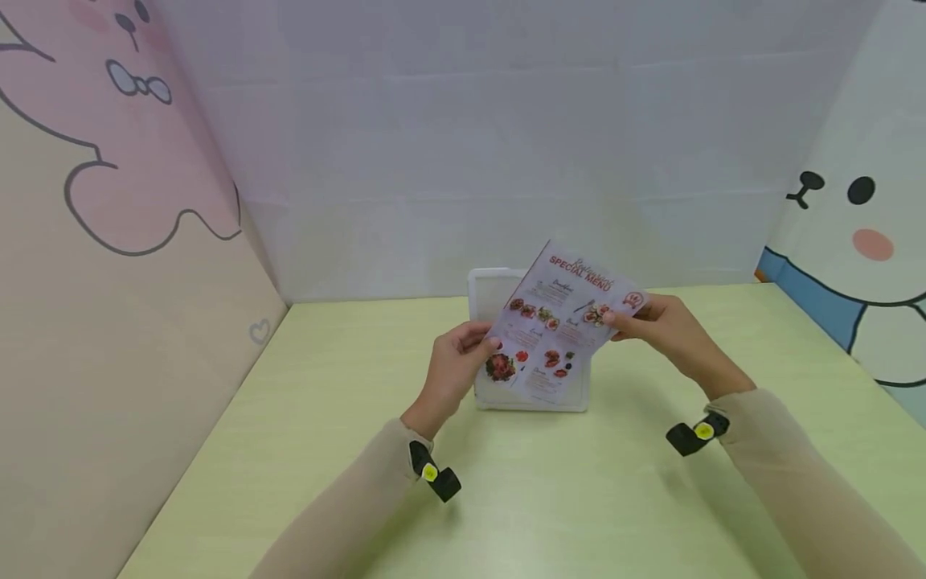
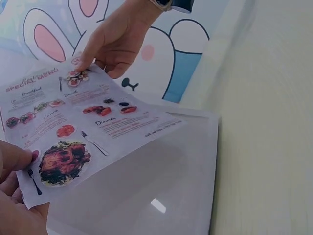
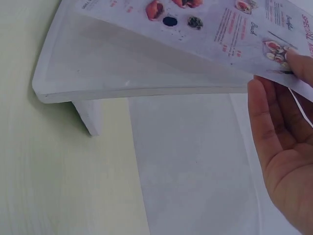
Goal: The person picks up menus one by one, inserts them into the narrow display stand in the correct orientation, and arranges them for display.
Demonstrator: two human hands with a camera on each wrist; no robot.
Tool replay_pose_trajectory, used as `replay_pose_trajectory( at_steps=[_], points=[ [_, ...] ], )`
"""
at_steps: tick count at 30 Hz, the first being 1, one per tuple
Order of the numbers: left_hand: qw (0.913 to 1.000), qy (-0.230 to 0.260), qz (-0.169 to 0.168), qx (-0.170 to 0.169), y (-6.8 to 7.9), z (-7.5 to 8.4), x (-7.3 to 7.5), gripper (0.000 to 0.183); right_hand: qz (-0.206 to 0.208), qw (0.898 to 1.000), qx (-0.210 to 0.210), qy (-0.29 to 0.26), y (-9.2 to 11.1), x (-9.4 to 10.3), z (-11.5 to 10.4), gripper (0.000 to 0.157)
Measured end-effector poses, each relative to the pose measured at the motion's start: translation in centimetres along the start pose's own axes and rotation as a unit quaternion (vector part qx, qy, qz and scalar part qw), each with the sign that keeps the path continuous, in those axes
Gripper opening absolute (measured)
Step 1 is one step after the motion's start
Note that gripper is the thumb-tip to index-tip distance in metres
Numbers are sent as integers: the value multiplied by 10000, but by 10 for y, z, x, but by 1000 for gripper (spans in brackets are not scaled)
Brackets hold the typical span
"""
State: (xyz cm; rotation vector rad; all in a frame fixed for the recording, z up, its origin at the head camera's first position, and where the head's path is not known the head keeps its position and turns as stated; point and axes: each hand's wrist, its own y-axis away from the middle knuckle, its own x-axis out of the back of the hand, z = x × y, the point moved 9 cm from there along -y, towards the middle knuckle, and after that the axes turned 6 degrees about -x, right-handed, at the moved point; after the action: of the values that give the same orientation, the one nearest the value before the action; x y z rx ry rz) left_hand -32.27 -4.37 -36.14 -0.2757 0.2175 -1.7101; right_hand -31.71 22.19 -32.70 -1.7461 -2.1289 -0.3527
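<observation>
A printed menu sheet (image 1: 542, 322), headed "Special Menu", is held tilted by both hands. My left hand (image 1: 456, 366) pinches its lower left edge, thumb on the printed face. At its right edge, my right hand (image 1: 669, 334) grips the sheet between thumb and fingers. Behind the sheet stands a white-framed display stand (image 1: 531, 406), partly covered by it. In the left wrist view the stand's glossy panel (image 2: 161, 181) shows below the menu. The right wrist view shows a support leg (image 3: 89, 116) behind the stand.
The stand rests on a pale green table (image 1: 347, 378). A white sheet-like backdrop (image 1: 506, 145) hangs behind the table. Side panels carry cartoon animals, a pink one (image 1: 137, 177) at left and a white one (image 1: 861, 265) at right.
</observation>
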Motion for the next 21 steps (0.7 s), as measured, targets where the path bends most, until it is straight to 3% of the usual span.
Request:
replay_pose_trajectory(
  at_steps=[5,12,21],
  points=[
    [9995,228,199,-93,-6,9,0,26,-63,9996,194,-201,-3,-1,-8,43],
    [9977,442,485,-142,-14,16,1,26,-79,9997,157,-195,-8,-7,-13,44],
    [9932,654,701,-667,-27,34,1,28,-182,9998,34,89,-16,-14,-21,50]
  ],
)
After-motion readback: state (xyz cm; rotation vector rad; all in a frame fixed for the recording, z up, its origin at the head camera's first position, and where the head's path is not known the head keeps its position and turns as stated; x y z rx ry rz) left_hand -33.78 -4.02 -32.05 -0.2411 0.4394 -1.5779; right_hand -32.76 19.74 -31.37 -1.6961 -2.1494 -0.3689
